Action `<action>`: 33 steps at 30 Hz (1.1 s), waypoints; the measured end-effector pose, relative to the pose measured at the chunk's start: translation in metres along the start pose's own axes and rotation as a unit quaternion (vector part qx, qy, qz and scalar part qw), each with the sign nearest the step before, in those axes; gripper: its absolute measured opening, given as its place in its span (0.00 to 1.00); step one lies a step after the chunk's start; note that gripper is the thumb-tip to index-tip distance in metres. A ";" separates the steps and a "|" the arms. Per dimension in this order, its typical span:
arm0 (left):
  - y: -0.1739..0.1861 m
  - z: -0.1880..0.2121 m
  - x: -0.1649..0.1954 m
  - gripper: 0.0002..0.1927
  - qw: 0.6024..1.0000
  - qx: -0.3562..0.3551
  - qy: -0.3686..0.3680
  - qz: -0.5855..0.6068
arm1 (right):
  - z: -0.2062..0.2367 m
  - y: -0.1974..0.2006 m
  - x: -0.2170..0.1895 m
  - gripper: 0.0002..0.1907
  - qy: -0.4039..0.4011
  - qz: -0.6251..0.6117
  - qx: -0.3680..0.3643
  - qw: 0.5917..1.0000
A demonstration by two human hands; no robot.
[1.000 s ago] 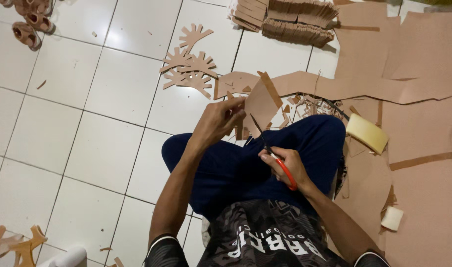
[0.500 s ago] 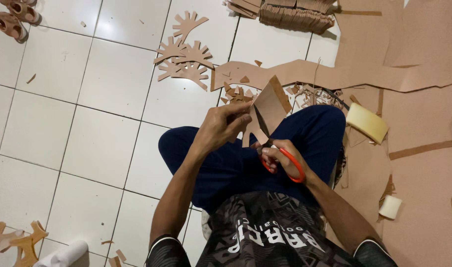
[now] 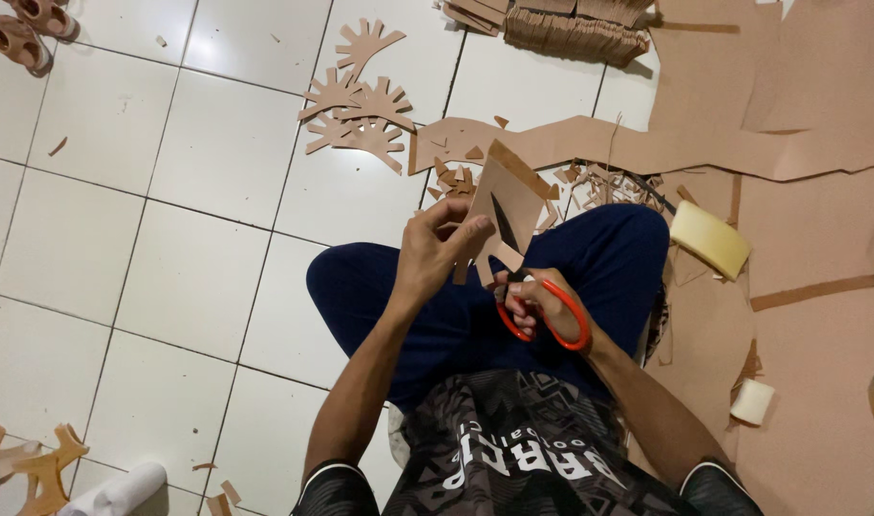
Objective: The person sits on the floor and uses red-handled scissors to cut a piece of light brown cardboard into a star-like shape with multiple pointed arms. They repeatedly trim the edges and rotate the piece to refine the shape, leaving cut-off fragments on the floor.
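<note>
at the far left of the white tiled floor (image 3: 170, 277) lie a few brown cut-outs (image 3: 36, 468) and a white roll (image 3: 122, 492), with small brown shoes (image 3: 21, 33) in the top corner. further in, a cluster of branching cardboard shapes (image 3: 361, 110) rests flat on the tiles, apart from the person. the left hand (image 3: 435, 253) is clenched on the lower left edge of a brown cardboard piece (image 3: 506, 205), thumb and fingers pinching it so it stands tilted above the crossed legs in dark blue trousers (image 3: 590, 258). just right of that, the right hand (image 3: 542, 306) has its grip through the orange handles of the scissors (image 3: 523, 287), whose dark blades run up across the face of the piece. the step in hand looks like cutting a shape out of the sheet, part way along a cut. the next move would call for closing the blades while the left hand turns the cardboard to feed the line. to the right lie offcut scraps (image 3: 599, 186), a yellow sponge block (image 3: 709, 239), large brown sheets (image 3: 819, 86) and a stack of cardboard (image 3: 575, 29).
</note>
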State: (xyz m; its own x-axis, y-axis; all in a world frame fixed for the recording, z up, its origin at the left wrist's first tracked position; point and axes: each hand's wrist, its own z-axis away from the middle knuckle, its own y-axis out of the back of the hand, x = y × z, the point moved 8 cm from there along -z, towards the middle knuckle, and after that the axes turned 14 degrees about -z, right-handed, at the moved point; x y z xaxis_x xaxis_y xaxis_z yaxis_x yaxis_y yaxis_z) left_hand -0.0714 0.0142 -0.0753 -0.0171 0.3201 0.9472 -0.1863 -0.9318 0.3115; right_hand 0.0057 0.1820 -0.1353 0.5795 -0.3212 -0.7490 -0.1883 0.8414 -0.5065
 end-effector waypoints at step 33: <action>-0.067 0.032 -0.054 0.22 0.851 0.120 0.126 0.495 | -0.028 0.032 0.046 0.18 0.031 -0.193 0.044 0.980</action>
State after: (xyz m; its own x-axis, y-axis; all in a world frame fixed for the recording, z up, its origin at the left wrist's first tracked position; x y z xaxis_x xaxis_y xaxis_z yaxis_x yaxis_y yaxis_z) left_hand -0.0265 0.0537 -0.1448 -0.2650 -0.6436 0.7180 0.2479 -0.7651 -0.5943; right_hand 0.0039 0.1822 -0.1984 0.5437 -0.6467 -0.5350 0.1059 0.6852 -0.7206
